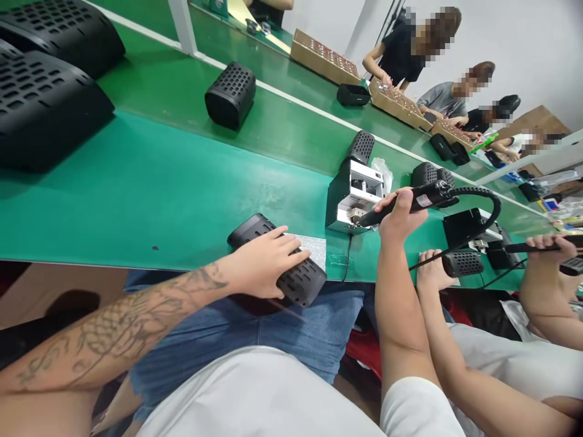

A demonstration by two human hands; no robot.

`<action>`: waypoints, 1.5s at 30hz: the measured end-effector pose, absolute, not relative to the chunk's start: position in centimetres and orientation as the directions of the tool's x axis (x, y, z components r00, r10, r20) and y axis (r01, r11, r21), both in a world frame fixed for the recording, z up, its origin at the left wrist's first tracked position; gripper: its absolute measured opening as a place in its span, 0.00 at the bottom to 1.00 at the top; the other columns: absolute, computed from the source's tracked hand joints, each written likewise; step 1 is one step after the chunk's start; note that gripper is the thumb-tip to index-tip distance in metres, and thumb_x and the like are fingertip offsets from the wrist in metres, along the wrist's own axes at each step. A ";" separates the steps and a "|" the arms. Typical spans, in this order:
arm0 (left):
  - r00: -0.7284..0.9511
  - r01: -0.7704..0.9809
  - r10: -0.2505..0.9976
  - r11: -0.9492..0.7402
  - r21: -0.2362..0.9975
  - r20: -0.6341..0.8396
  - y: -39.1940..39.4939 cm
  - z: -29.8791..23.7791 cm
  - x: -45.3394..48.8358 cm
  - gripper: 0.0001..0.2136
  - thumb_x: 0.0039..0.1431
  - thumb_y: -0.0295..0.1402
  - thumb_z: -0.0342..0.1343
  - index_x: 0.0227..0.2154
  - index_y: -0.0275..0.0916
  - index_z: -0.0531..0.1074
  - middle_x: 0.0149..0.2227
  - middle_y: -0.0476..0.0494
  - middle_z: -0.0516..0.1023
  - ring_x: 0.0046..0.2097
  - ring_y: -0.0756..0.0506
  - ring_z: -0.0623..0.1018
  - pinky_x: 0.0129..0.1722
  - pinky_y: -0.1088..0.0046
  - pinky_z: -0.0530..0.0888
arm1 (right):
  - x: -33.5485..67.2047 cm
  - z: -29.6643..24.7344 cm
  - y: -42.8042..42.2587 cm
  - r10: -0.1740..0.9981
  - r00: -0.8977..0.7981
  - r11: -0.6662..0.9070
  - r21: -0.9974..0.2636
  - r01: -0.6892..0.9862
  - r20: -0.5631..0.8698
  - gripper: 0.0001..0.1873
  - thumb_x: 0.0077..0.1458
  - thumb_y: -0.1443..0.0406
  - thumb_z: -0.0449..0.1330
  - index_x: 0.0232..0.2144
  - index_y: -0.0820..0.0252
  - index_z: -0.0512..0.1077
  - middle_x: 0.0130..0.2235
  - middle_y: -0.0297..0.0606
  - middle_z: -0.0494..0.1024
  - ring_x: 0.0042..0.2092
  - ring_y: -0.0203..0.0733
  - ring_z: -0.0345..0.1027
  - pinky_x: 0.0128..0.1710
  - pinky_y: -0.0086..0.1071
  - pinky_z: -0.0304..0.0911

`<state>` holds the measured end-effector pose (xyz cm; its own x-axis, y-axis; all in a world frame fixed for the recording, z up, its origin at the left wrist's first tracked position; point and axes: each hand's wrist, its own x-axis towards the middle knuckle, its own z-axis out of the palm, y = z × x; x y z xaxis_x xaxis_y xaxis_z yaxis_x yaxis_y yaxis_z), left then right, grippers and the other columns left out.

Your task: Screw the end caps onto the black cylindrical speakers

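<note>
Left hand (264,261) presses a black perforated casing (277,258) at the table edge — right hand (398,212) grips a corded tool (410,203).

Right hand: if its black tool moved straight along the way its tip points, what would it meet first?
Probably the white box: the tool in the right hand already has its tip at the box's front opening, though depth is unclear.

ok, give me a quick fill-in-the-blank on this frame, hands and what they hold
1. The left hand rests on a black perforated ____ casing at the table edge.
2. The right hand grips a black ____ tool with a thick cable.
3. The tool's tip points at a small ____-fronted box on the green belt.

Missing: speaker; handheld; white
</note>
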<state>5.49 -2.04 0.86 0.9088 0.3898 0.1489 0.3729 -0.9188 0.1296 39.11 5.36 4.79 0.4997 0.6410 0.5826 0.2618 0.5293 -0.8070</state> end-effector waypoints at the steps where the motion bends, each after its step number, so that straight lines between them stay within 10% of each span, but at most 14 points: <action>1: 0.890 0.432 0.445 -0.892 0.129 0.098 -1.2 1.4 6.2 0.47 0.55 0.50 0.81 0.73 0.30 0.76 0.62 0.20 0.84 0.62 0.23 0.83 0.69 0.44 0.75 | 38.9 5.1 5.0 0.638 0.509 0.527 -0.810 0.258 0.577 0.27 0.61 0.37 0.74 0.34 0.46 0.71 0.22 0.23 0.71 0.19 0.38 0.61 0.24 0.41 0.66; 6: 0.698 0.716 0.716 -0.697 0.046 -0.005 -0.4 2.5 8.8 0.54 0.67 0.59 0.73 0.81 0.21 0.63 0.60 0.14 0.81 0.61 0.21 0.81 0.62 0.47 0.72 | 36.9 7.5 0.6 0.617 0.523 0.620 -0.773 0.137 0.588 0.24 0.64 0.39 0.72 0.35 0.50 0.75 0.21 0.23 0.72 0.18 0.38 0.65 0.21 0.36 0.68; 13: 0.695 0.717 0.705 -0.694 0.061 -0.143 0.8 2.9 6.7 0.54 0.67 0.55 0.73 0.88 0.47 0.54 0.64 0.26 0.80 0.61 0.25 0.82 0.59 0.53 0.72 | 32.4 8.7 -5.4 0.752 0.131 0.657 -0.750 -0.078 0.645 0.23 0.68 0.37 0.68 0.38 0.46 0.78 0.22 0.25 0.72 0.16 0.39 0.64 0.18 0.36 0.68; 45: 0.698 0.716 0.692 -0.680 0.160 -0.184 0.9 3.4 7.0 0.52 0.68 0.49 0.71 0.88 0.50 0.51 0.68 0.25 0.77 0.62 0.23 0.80 0.60 0.50 0.70 | 28.9 6.2 -3.5 0.772 -0.102 0.592 -0.767 -0.246 0.628 0.17 0.64 0.51 0.75 0.33 0.50 0.75 0.20 0.22 0.70 0.15 0.34 0.60 0.18 0.29 0.64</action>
